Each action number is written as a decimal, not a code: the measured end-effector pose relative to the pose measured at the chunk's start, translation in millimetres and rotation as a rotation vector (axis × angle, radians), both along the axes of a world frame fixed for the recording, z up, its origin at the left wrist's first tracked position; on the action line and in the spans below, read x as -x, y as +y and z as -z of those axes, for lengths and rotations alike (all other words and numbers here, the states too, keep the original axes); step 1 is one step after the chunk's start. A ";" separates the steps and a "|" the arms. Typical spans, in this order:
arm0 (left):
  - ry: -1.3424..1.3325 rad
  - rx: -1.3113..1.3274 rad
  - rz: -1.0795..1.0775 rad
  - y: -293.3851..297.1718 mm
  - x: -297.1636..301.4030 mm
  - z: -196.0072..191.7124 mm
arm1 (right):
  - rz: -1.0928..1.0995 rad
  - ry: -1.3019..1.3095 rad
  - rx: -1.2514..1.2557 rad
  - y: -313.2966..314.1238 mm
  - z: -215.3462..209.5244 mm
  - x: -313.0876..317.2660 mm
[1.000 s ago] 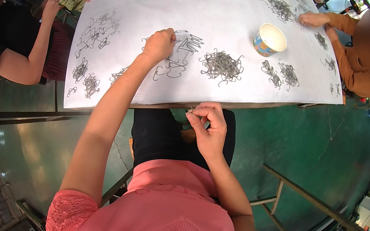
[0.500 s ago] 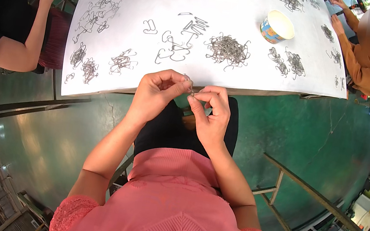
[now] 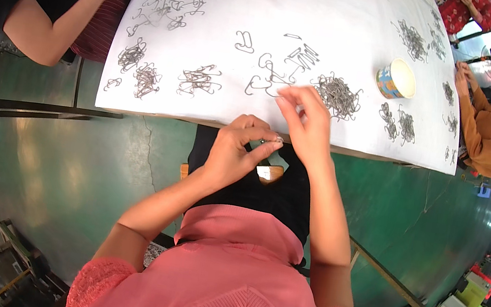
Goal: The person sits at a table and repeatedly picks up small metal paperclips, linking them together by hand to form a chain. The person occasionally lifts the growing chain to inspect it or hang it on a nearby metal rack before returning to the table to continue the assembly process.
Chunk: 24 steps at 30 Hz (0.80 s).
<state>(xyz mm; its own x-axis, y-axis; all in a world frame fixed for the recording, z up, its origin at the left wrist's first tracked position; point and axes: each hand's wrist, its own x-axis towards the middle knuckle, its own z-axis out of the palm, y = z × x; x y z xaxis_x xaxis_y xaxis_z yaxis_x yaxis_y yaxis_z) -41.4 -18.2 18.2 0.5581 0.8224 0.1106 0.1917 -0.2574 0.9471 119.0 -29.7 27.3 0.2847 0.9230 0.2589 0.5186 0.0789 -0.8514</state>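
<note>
My left hand [image 3: 242, 149] is low at the near table edge, thumb and forefinger pinched on a small metal wire piece [image 3: 279, 139], mostly hidden by the fingertips. My right hand [image 3: 307, 123] reaches over the edge, slightly blurred. Its thumb and fingers are bent and a little apart, with their tips beside a loose group of bent wire hooks [image 3: 260, 83]. A dense pile of wire hooks [image 3: 336, 97] lies just right of that hand. Farther back are several narrow wire pieces [image 3: 303, 55].
The white-covered table [image 3: 352, 18] carries more wire piles, among them one at the left [image 3: 200, 80] and one at the right [image 3: 406, 128]. A paper tub [image 3: 396, 79] stands at the right. Other people sit at both sides; a person's arm [image 3: 55, 32] is at the left.
My right hand has left my left hand and moved forward over the table to the loose hooks. My left hand keeps its pinch. The whole view has shifted.
</note>
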 end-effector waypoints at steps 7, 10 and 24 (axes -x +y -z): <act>0.017 -0.040 0.031 -4.9 5.7 10.9 | -0.079 -0.466 0.394 140.7 39.7 10.3; 0.010 -0.055 0.036 -5.0 7.3 12.9 | -0.167 -0.661 0.486 155.5 43.9 15.3; 0.065 -0.049 0.010 -6.6 -3.4 7.1 | -0.122 0.814 0.392 -1.5 -0.6 -21.0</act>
